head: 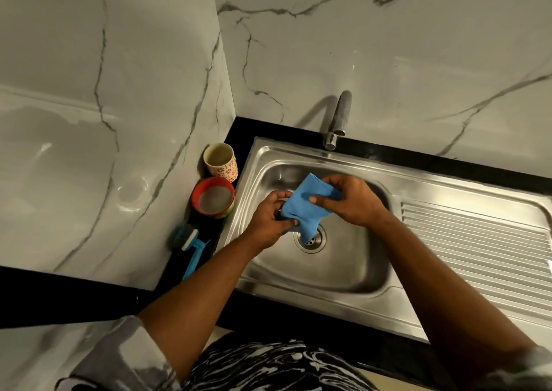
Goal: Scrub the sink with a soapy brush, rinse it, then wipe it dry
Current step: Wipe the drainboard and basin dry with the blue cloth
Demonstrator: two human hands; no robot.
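Stainless-steel sink (pixel 328 163), ribbed drainer at right, set in black worktop (pixel 89 295); over its basin, left hand (pixel 265 223) and right hand (pixel 349 202) both gripping crumpled blue cloth (pixel 304 208); blue-handled brush (pixel 191 247) lying on worktop left of sink.

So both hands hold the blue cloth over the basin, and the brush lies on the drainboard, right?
No. The head view shows the brush on the counter left of the sink, not the drainboard. The left hand and right hand do hold the blue cloth over the basin.
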